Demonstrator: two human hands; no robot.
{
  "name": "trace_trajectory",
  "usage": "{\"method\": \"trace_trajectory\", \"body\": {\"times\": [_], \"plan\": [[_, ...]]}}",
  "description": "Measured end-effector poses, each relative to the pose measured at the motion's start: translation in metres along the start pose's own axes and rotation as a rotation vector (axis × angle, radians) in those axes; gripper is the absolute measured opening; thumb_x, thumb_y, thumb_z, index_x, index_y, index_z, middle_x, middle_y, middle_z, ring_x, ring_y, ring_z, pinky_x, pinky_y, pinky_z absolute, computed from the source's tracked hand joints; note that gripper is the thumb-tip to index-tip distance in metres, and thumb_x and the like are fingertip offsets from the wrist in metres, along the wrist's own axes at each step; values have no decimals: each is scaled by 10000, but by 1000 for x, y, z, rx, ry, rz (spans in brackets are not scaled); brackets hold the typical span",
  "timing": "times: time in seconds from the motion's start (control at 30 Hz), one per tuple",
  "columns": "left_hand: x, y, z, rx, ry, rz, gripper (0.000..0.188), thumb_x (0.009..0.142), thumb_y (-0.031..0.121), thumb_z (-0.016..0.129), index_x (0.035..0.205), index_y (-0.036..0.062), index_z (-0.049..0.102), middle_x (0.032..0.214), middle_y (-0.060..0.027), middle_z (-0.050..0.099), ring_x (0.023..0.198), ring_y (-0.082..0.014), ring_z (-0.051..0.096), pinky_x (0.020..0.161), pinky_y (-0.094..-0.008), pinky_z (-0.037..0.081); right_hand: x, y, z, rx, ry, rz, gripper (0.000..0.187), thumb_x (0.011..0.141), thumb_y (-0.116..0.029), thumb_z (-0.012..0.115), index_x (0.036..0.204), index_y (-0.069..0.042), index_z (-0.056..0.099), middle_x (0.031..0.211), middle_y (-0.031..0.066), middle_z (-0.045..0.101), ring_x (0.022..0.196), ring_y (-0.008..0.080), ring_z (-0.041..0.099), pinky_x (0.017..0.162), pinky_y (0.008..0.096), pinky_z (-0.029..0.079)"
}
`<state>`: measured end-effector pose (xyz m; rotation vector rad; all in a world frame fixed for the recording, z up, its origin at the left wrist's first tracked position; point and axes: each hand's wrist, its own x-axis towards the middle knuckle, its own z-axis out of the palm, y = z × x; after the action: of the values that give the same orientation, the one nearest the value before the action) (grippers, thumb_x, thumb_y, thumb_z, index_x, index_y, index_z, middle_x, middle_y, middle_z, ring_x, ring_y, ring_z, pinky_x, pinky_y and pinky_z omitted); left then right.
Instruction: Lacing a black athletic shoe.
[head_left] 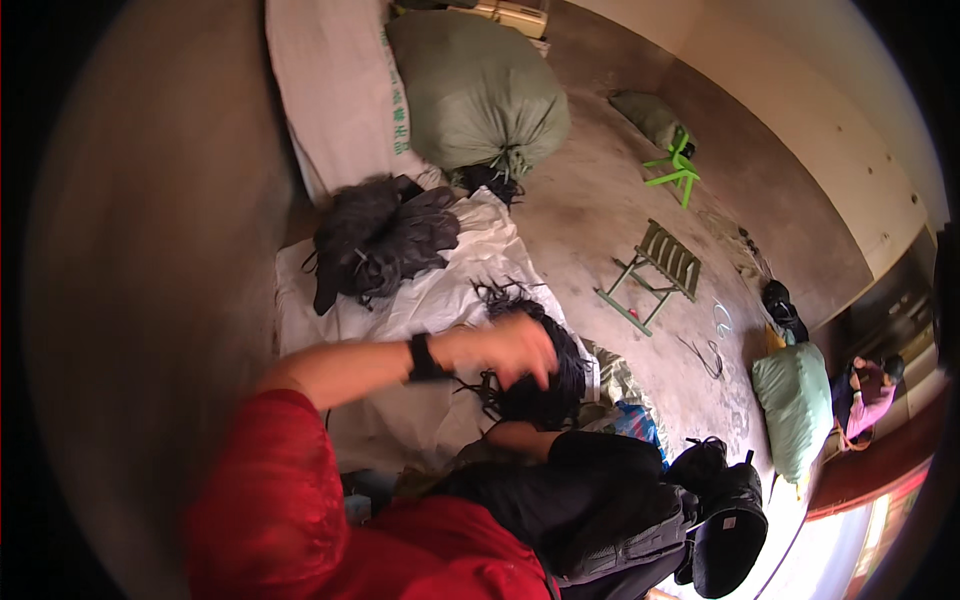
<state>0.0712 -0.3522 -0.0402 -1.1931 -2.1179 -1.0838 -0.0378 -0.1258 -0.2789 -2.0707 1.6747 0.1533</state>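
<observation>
My left hand (510, 348), a black band at its wrist, reaches in from the left over a bundle of thin black strips (545, 395). Its fingers are smeared by motion, so I cannot tell whether they grip any strips. Below the bundle shows bare skin at the edge of black cloth, seemingly my right hand (522, 438); its fingers are hidden. The bundle lies on a white woven sheet (395, 415). Farther up the sheet rests a pile of limp black pieces (385, 240) with loose ends hanging out.
A large tied green sack (480, 90) and a whitish sack (335, 90) stand beyond the sheet. On the floor are a slatted folding stool (655, 270), a bright green chair (680, 170) and a pale green sack (792, 405). Another person (870, 395) sits at the far right.
</observation>
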Motion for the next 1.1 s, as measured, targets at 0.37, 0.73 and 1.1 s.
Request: {"method": "trace_trajectory", "body": {"times": [0.37, 0.73, 1.1], "plan": [[107, 144, 162, -1436, -65, -705, 232, 916, 162, 588, 1057, -20, 620, 803, -71, 663, 540, -74, 549, 456, -204, 416, -238, -285, -119, 571, 1188, 926, 146, 874, -63, 548, 1007, -16, 584, 964, 150, 550, 872, 307, 558, 721, 385, 467], [64, 113, 151, -1779, 471, -955, 312, 946, 205, 607, 1226, 68, 590, 1209, -110, 638, 762, -91, 616, 641, -197, 461, -253, -321, -75, 1236, 1601, 1015, 137, 944, -24, 529, 982, -9, 660, 653, 5, 536, 482, 51, 425, 426, 206, 304], [68, 88, 143, -944, 209, -807, 187, 963, 203, 582, 965, 28, 649, 953, -53, 647, 825, -119, 608, 739, -232, 481, -383, -410, -58, 267, 1847, 1846, 263, 1000, -181, 487, 1053, 11, 660, 802, 45, 636, 738, 110, 577, 721, 275, 481]]}}
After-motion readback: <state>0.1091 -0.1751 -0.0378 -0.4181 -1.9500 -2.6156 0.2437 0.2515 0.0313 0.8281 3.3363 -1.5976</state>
